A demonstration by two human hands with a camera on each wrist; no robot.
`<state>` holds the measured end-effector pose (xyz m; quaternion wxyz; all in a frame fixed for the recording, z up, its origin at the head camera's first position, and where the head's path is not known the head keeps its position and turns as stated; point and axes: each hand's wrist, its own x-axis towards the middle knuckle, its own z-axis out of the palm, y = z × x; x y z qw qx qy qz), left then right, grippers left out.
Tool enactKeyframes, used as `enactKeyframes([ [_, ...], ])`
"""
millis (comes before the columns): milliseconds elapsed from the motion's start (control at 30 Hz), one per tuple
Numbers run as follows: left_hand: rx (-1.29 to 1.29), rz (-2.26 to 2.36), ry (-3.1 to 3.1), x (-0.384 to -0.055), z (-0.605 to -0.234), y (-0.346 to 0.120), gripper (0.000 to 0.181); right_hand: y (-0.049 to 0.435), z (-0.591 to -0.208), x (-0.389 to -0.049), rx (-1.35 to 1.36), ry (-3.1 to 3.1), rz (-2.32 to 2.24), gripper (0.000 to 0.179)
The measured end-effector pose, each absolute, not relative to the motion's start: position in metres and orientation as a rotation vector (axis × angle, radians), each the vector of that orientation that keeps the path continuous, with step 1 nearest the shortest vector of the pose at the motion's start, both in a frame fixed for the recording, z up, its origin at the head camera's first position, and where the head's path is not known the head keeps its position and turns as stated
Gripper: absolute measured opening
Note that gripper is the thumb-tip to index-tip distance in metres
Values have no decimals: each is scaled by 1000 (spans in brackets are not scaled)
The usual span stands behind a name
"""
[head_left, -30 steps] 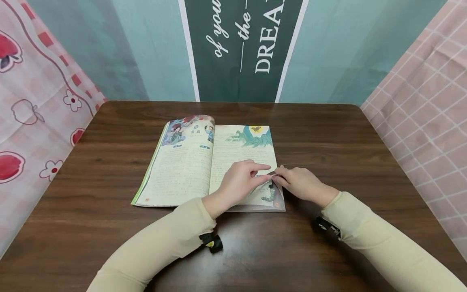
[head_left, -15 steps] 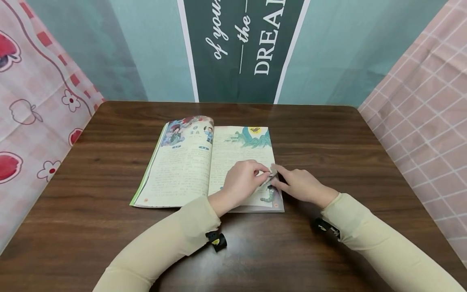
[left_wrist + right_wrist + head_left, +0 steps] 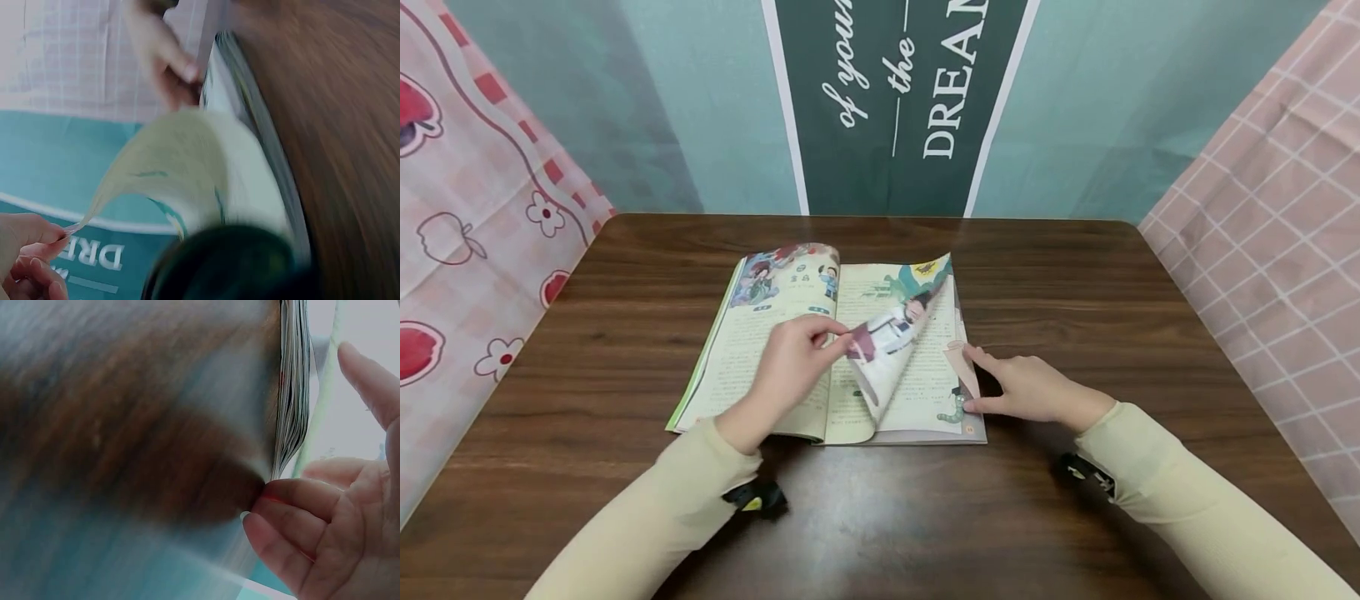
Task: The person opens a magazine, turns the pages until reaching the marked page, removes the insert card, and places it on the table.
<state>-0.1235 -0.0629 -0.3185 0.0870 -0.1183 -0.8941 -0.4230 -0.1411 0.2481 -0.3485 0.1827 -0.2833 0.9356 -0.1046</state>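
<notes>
An open illustrated book (image 3: 760, 367) lies on the wooden table in the head view. My left hand (image 3: 797, 358) pinches the edge of a page (image 3: 883, 342) and holds it up, curled over toward the left-hand side, so a printed figure on its back shows. In the left wrist view the page (image 3: 181, 150) arches from the thumb and fingertips back to the book. My right hand (image 3: 1037, 387) is at the book's right edge, thumb and forefinger spread apart. The right wrist view has its fingers (image 3: 300, 512) against the side of the page stack (image 3: 292, 387), the thumb standing away.
Dark wooden table (image 3: 1060, 283) surrounds the book. A teal cloth with a lettered dark green panel (image 3: 902, 167) hangs behind it. Patterned pink cloths hang at the left (image 3: 490, 250) and right (image 3: 1285, 208). Black straps with small devices sit on both sleeves.
My left hand has moved left from the right page's edge, lifting and curling the page with it. My right hand stays at the book's right edge, its thumb and forefinger now farther apart.
</notes>
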Motion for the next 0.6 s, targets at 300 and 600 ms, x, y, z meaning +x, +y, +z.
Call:
enactKeyframes([
  [300, -247, -1090, -2640, -102, -311, -129, 8, 248, -348, -140, -863, 2582, -265, 96],
  [600, -137, -921, -2719, -76, -310, -166, 13, 246, -344, -138, -904, 2567, -243, 95],
])
